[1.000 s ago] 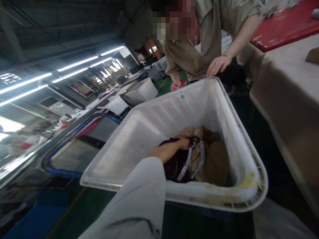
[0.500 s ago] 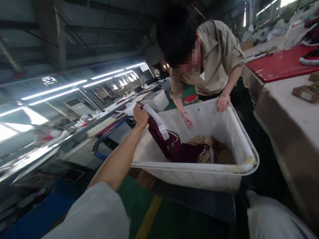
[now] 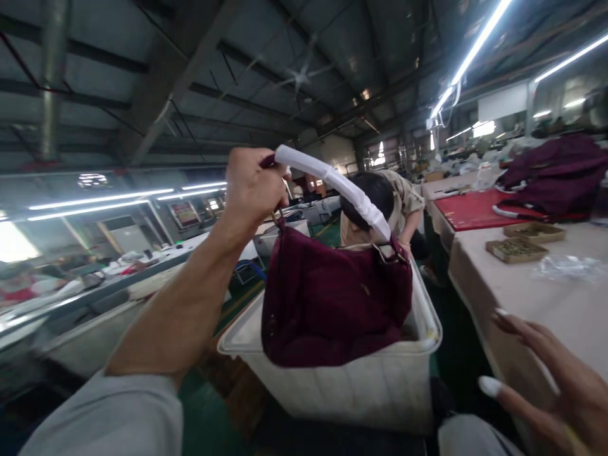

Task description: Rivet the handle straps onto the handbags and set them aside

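The left grip (image 3: 255,187) clenched one end of the handle (image 3: 327,176) on the maroon bag (image 3: 332,297) at the bin (image 3: 351,392)'s near rim — best held high, steadily. Right of the bin, the right grip (image 3: 579,400) was spread.

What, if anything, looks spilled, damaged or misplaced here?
The white bin has a yellowish mark on its near right corner, unlike the paler plastic. Nothing else stands out; the maroon bag hangs from the left hand.
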Motion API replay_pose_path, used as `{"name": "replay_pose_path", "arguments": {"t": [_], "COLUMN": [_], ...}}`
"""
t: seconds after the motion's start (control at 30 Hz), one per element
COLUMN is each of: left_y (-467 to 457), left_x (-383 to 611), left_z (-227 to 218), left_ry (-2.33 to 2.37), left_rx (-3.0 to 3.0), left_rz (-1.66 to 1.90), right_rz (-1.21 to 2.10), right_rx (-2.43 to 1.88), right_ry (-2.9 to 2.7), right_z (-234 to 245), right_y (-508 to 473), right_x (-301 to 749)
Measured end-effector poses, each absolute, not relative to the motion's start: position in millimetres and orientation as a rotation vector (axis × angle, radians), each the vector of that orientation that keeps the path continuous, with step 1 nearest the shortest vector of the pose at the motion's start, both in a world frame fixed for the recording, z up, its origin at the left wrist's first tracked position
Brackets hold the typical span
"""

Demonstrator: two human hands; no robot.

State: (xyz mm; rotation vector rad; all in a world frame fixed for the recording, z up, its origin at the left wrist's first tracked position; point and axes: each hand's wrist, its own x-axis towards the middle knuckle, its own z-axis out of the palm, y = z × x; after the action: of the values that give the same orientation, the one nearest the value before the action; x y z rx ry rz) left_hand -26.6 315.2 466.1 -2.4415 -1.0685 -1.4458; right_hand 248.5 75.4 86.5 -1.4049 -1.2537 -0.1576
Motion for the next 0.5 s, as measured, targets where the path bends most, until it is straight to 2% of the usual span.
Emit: {"name": "replay_pose_path", "arguments": {"t": [0.13,0.23,0.3,0.4,0.5], "left_y": [242,184,153,133,139], "left_x": [-1,3,4,7,10], "left_z": [456,451,452,459,460], "left_ry": [-0.828,-0.784,-0.786,-0.761,-0.775], "left_rx": [-2.703,-2.706,-2.682,-2.704,-2.839], "left_rz": [-1.429,-1.487,-1.583,-1.751,-1.828], "right_rz": [-0.15,0.018,-0.008,-0.152,-0.14], "right_rx": [-1.503,-1.426,-1.342,-1.286,-1.394], "right_ry": [-1.329,-1.376,-1.386,-1.383,-1.365], "right_z": [111,115,121,137,151], "right_y": [60,50,41,27,23], "right_x": [220,211,207,197,180]}}
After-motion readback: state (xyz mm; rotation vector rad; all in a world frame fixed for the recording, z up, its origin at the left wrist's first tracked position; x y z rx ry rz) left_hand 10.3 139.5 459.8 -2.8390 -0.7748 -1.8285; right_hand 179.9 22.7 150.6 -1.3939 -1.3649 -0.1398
